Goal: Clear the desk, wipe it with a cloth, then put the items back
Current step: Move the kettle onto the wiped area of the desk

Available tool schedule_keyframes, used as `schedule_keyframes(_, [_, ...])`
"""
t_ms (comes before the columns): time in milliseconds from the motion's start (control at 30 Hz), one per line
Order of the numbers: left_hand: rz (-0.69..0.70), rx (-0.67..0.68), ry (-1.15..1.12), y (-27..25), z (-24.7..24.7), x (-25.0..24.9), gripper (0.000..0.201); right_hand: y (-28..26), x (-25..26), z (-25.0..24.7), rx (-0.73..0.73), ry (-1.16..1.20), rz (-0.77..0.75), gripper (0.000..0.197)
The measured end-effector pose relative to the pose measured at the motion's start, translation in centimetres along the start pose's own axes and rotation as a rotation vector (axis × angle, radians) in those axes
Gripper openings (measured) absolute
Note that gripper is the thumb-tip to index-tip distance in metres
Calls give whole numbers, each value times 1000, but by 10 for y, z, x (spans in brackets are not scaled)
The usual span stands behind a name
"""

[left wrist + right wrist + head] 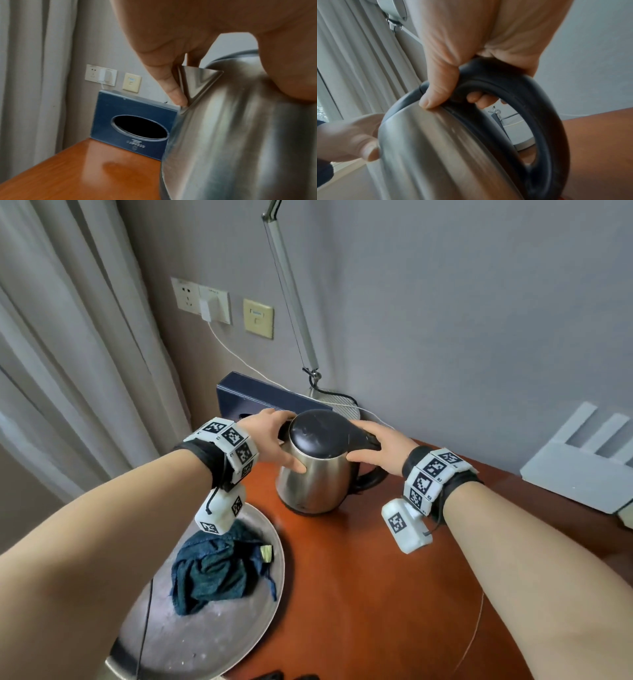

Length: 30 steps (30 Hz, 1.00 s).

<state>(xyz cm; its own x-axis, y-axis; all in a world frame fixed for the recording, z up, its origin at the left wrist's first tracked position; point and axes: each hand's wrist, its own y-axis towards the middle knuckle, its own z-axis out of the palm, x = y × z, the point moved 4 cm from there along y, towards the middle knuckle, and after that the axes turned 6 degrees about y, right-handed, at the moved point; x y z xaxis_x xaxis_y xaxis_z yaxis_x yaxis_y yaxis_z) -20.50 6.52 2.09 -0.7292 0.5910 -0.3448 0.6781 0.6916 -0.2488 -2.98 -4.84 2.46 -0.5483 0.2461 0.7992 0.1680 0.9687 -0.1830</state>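
Nearest, in front of and left of the kettle [317,470], the dark cloth [219,568] lies bunched on a round metal tray [212,635], probably waiting for the wiping. The kettle stands on the orange bench [370,594]. The right hand [375,451] has its fingers [476,99] curled round the black handle [544,108] to bear the weight; the left hand [270,443] cups the steel side by the spout [197,81] (likely steadying). Behind the kettle, a blue tissue box [135,120] stands against the wall.
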Motion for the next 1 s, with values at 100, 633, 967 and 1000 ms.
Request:
schedule_keyframes(100, [54,2,32,-1,5,-38,103,-33,-12,-23,-74,27,31,61])
schedule_keyframes(633, [374,79,109,-8,66,-257,92,-207,-106,-131,-307,-127,311,67])
schedule_keyframes(967, [365,151,118,-4,113,-375,88,-274,-171,-209,-270,-106,332,62])
schedule_keyframes(1000, [353,152,125,0,118,-385,87,-277,-177,-218,-265,-122,332,61])
